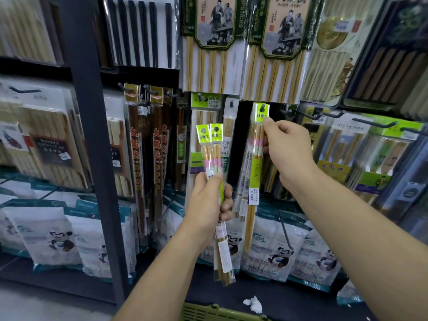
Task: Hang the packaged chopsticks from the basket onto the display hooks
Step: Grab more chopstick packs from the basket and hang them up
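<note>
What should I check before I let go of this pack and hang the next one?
1. Hung pack on its hook: hook tip shows through the header hole, ok.
2. Right hand pinches the hung pack near its top: ok.
3. Left hand grips two spare packs: ok.
4. Hang holes on the spare packs uncovered: ok.
5. Room left on that hook: cannot tell.
6. Basket contents: only its rim shows, cannot tell.

Open room lies to the right, where bare black hook ends (309, 116) jut forward over a dark gap. The middle hook (262, 107) is already loaded with hanging chopstick packs (251, 177). A narrow pack (230, 121) crowds its left side, and big bamboo chopstick packs (275, 72) overhang it from above.
</note>
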The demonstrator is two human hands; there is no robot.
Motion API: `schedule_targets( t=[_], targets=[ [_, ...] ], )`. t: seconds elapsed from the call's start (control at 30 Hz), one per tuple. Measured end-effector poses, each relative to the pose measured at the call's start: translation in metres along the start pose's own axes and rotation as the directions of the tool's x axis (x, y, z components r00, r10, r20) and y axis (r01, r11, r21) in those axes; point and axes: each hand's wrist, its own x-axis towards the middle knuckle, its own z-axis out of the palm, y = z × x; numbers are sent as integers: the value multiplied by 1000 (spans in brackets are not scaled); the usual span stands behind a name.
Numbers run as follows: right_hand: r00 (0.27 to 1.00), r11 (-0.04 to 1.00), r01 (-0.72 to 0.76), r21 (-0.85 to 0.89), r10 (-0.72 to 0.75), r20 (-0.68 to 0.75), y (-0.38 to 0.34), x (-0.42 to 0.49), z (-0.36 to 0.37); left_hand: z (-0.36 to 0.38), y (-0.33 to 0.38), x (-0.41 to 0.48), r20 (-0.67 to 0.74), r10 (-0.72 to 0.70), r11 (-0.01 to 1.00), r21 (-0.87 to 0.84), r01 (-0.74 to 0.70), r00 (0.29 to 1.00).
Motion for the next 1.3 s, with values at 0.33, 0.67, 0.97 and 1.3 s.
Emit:
schedule_targets(
  t=[0.33, 0.67, 0.97, 1.3],
  targets=[
    [1000, 999, -8, -42, 7, -13, 11, -24, -1, -1, -4, -1, 81, 168, 972, 150, -179, 982],
    [957, 992, 121, 27, -124, 262, 5, -46, 6, -2, -5, -1, 87, 147, 986, 71, -153, 985],
    [995, 994, 76, 81, -81, 60, -9, -12, -1, -5, -10, 3, 52, 119, 991, 48, -121, 992],
    [999, 998, 50, 24, -50, -21, -3, 0, 0, -6, -11, 3, 49, 110, 993, 25, -111, 993]
  ],
)
